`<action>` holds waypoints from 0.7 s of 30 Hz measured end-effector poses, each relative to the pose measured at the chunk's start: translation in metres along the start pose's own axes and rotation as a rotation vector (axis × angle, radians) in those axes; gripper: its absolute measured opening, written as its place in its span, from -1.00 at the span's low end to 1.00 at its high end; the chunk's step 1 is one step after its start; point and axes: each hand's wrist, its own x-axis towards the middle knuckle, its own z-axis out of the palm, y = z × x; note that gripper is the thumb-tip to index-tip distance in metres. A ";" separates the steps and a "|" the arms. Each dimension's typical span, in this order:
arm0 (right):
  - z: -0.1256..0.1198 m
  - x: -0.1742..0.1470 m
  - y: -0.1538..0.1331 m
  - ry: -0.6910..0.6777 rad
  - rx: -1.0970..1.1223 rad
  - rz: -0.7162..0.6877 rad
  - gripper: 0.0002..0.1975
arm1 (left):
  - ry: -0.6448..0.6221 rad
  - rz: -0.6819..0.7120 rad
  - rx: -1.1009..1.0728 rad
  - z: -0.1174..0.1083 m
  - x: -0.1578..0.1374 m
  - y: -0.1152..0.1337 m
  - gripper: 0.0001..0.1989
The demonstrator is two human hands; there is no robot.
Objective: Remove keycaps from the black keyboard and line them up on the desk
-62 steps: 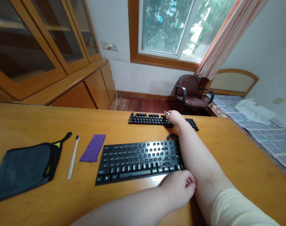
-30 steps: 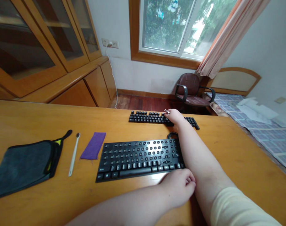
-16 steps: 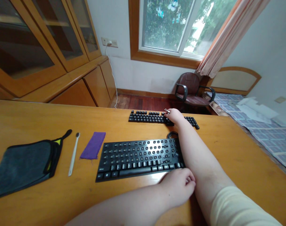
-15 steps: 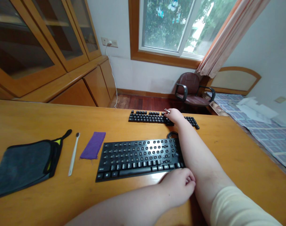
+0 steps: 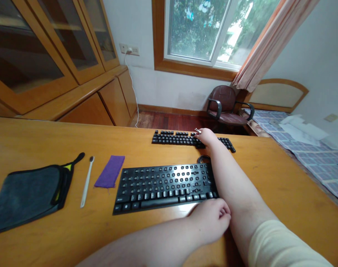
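Observation:
A black keyboard (image 5: 157, 189) lies on the wooden desk, most of its upper keycaps off and its lowest rows still fitted. Beyond it, loose black keycaps (image 5: 171, 139) are set out in rows near the desk's far edge. My right hand (image 5: 206, 136) reaches over to these rows, fingers closed on a small silvery metal tool (image 5: 197, 131) whose exact kind I cannot make out. That forearm covers the keyboard's right end. My left hand (image 5: 212, 218) rests curled at the keyboard's near right edge, beside my right forearm, with nothing visible in its fingers.
To the left lie a purple cloth (image 5: 110, 171), a white toothbrush (image 5: 87, 181) with dark bristles and a grey, black-edged pouch (image 5: 32, 193). A coiled black cable (image 5: 204, 159) sits behind the keyboard. Past the desk stands a brown armchair (image 5: 223, 104).

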 end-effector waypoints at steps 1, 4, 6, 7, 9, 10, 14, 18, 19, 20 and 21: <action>0.000 0.000 0.000 0.002 0.001 0.001 -0.81 | 0.001 0.002 -0.001 0.000 0.000 0.000 -0.82; -0.001 0.000 0.001 0.008 0.003 0.016 -0.80 | 0.010 0.014 -0.009 0.000 0.000 0.000 -0.82; -0.003 0.000 0.003 0.009 0.004 0.031 -0.79 | 0.018 0.021 -0.016 0.000 0.000 -0.001 -0.83; -0.003 0.000 0.004 0.010 0.004 0.041 -0.78 | 0.022 0.022 -0.019 0.000 0.000 -0.002 -0.83; -0.006 0.001 0.006 0.025 -0.006 0.091 -0.76 | 0.027 0.022 -0.020 0.001 0.001 -0.003 -0.84; -0.007 0.001 0.007 0.037 -0.016 0.128 -0.75 | 0.030 0.023 -0.021 0.001 0.001 -0.003 -0.84; -0.011 0.003 0.010 0.055 -0.051 0.244 -0.72 | 0.040 0.032 -0.029 0.002 0.001 -0.004 -0.85; -0.012 0.003 0.011 0.033 -0.046 0.283 -0.72 | 0.038 0.037 -0.029 0.001 0.000 -0.004 -0.85; -0.012 0.003 0.012 0.027 -0.043 0.291 -0.72 | 0.035 0.039 -0.030 0.001 0.000 -0.003 -0.85; -0.012 0.003 0.012 0.020 -0.039 0.297 -0.72 | 0.033 0.041 -0.031 0.001 0.000 -0.003 -0.85; -0.011 0.003 0.012 0.012 -0.035 0.303 -0.71 | 0.032 0.042 -0.030 0.001 0.000 -0.003 -0.85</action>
